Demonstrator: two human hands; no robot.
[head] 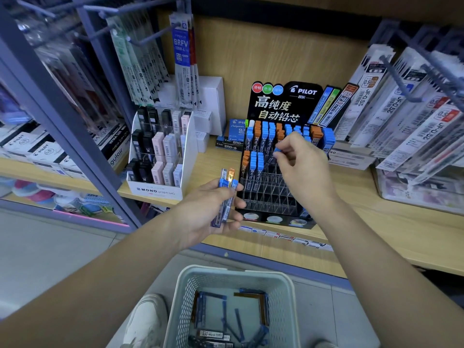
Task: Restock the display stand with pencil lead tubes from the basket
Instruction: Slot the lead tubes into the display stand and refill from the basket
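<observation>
Down by the person's feet stood the pale perforated basket [251,272]. Loose pencil lead tubes [200,307], mostly blue-capped with some orange, lay on its bottom, and a white shoe [147,320] showed just beside it. Above the basket, the left hand [208,209] was turned palm-up, its fingers curled round a small bundle of tubes [226,199]. These were several blue-capped ones and one orange, caps pointing toward the shelf.

The right hand [301,167] reached over the black Pilot display stand [276,109]. It pinched a single blue-capped tube [276,153] between thumb and fingertips, the tube's lower end angled down toward the clear slots of the middle rows. The stand rested on the wooden shelf [376,222]. Its back rows were packed with blue and orange caps, a few tubes filled the left end of the next row, and the front rows showed only their clear dividers.

Left of it stood a white MONO stand [155,189] holding black, pink and pale cases. Hanging refill packs [401,109] flanked the scene on the right.
</observation>
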